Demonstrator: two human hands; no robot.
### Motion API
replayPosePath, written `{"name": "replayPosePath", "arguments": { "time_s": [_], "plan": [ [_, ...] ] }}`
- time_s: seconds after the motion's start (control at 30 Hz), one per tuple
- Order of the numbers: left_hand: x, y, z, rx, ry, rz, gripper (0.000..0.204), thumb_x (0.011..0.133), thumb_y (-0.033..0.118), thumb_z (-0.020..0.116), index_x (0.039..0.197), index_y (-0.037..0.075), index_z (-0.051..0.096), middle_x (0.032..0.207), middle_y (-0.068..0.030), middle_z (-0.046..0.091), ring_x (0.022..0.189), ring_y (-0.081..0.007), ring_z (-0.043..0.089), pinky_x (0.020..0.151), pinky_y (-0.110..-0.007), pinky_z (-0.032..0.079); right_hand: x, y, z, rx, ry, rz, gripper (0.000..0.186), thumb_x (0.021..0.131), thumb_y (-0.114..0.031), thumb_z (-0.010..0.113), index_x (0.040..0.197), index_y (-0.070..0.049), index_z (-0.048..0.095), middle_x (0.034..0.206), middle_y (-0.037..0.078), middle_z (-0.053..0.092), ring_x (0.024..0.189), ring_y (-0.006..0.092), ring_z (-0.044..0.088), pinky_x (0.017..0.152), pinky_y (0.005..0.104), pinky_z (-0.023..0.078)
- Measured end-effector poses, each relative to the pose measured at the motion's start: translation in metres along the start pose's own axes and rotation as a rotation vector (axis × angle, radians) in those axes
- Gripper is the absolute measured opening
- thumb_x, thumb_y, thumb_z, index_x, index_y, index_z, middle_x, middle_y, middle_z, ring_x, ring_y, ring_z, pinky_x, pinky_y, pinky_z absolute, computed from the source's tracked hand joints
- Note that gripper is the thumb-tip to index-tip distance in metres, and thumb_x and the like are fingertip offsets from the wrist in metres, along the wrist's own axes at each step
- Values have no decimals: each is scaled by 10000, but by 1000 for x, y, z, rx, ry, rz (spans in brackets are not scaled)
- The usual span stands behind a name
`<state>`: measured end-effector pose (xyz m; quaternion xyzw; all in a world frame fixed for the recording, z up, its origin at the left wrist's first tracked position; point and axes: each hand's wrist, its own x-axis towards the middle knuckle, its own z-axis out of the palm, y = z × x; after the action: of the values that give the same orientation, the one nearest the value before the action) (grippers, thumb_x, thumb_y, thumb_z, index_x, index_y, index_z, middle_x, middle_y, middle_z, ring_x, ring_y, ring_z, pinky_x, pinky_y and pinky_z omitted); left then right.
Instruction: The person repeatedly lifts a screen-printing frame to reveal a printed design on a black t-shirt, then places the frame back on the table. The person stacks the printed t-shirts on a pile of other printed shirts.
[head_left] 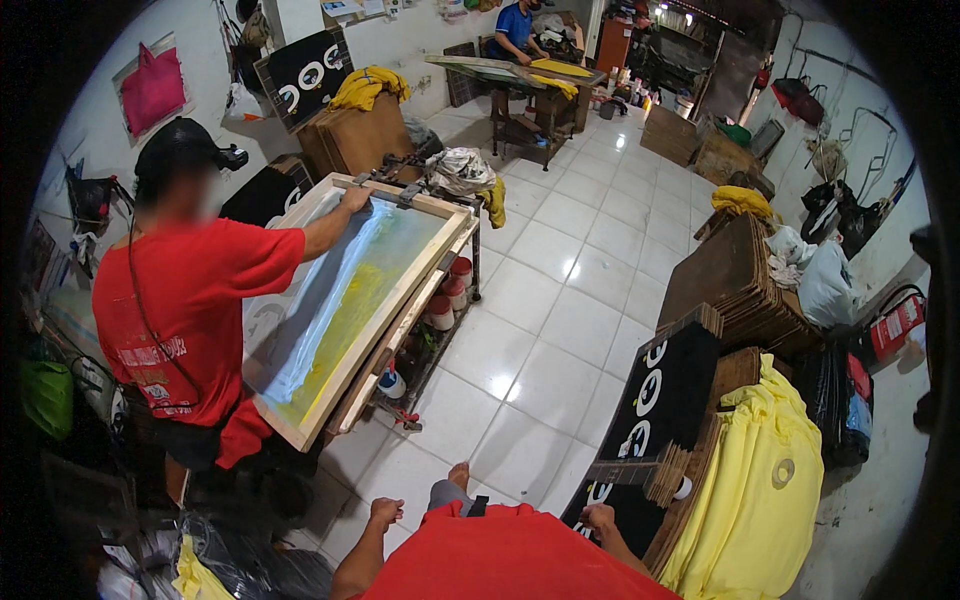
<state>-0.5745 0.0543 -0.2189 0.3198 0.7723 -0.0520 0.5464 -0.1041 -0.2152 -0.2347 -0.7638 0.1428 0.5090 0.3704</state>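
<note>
My left hand (386,513) hangs at my side over the floor tiles, its fingers curled in a loose fist with nothing seen in it. Low on my other side, my right hand (599,517) is also curled. It is nearest a black printed cloth (625,507) laid over a stacked board; whether it touches the cloth I cannot tell. No object shows in that hand. Further right, a yellow cloth pile (750,480) drapes over boards, with a tape roll (785,469) on top.
At left, a co-worker in red (190,310) grips a wooden screen frame (300,425) smeared with blue and yellow. Red-lidded pots (441,312) stand under its bench. Brown board stacks (735,270) line the right wall. Another person (514,30) stands at a far table (470,67).
</note>
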Motion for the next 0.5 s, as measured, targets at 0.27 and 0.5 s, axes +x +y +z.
{"name": "replayPosePath", "arguments": {
  "time_s": [0.27,0.5],
  "plan": [
    [-1,-6,2,-35,-31,-17,157,801,166,673,797,26,602,673,-71,623,493,-131,554,427,-273,406,0,2,-5,-28,2,34,59,774,-27,592,785,30,590,647,97,584,497,177,565,401,288,413],
    [1,-6,0,-57,1,3,162,802,173,678,813,30,602,678,-72,625,511,-126,566,437,-268,417,17,15,-7,-85,-42,37,89,793,-42,568,818,39,595,706,138,616,526,209,592,407,296,432]
  ]
}}
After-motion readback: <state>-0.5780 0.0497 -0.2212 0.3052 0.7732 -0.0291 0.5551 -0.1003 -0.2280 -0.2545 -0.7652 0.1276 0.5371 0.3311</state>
